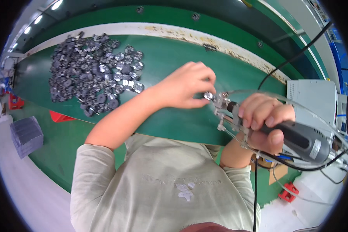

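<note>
A small shiny metal part [208, 95] is pinched between the thumb and fingers of my left hand [187, 86], over the green tabletop. Its far side touches or nearly touches the front of a grey powered hand tool [303, 140]; I cannot tell which. My right hand [267, 116] is wrapped round the tool's body, its fingers over the top and thumb below. At the tool's nose sits a metal fitting [222, 101] with a thin tube [286, 101] running off to the right. What lies inside my left fingers is partly hidden.
A wide heap of dark and silvery small parts [85, 73] covers the left of the green table [170, 46]. A light grey box-shaped machine [313, 101] stands at the right. Black cables [295, 58] hang beside it. A grey crate [26, 136] is on the floor at left.
</note>
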`<move>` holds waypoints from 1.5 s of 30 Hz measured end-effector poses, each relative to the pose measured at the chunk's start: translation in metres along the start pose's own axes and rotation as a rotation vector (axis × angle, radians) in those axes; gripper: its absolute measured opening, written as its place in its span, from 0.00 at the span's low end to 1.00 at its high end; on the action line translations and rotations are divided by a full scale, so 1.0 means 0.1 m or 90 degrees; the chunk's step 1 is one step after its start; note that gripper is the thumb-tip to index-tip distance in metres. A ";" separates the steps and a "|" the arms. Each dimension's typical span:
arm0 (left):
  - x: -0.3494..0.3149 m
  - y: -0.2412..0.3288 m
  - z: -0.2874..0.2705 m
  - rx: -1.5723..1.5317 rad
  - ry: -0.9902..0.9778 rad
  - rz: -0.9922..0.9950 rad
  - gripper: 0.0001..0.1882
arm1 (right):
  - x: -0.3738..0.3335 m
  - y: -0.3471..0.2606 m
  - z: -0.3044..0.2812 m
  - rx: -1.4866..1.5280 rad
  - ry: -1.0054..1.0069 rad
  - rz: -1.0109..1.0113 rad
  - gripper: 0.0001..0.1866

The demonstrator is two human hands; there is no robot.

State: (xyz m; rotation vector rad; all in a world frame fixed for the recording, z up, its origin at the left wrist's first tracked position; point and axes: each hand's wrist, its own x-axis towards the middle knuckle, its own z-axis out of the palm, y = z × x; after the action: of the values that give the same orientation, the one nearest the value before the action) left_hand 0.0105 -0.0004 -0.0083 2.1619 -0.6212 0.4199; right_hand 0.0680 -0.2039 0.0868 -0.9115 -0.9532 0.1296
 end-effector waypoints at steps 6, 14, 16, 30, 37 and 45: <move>-0.06 0.03 -0.15 0.085 -0.040 -0.014 0.04 | 0.03 -0.10 -0.06 -0.015 0.006 -0.058 0.18; -0.37 0.22 -0.75 0.423 -0.037 -0.204 0.04 | -0.06 -0.06 -0.16 -0.005 0.036 -0.030 0.19; -0.47 0.24 -0.83 0.463 -0.058 -0.261 0.05 | -0.05 -0.08 -0.15 0.003 0.036 -0.020 0.19; 0.65 -0.68 -0.59 0.331 0.038 -0.175 0.15 | -0.04 0.02 -0.18 0.018 0.107 -0.009 0.16; -0.01 -1.67 -1.90 0.507 0.039 -0.848 0.49 | -0.02 -0.03 -0.15 -0.001 0.107 -0.032 0.16; 0.67 -1.83 -0.85 0.434 -0.045 -0.264 0.35 | -0.02 -0.03 -0.25 -0.037 0.122 -0.049 0.17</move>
State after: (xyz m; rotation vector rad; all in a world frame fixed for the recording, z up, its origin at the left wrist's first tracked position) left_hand 0.1613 0.1464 -0.0395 2.8771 -0.0370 0.3584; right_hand 0.0847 -0.2224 0.0817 -0.9221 -0.8158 -0.0510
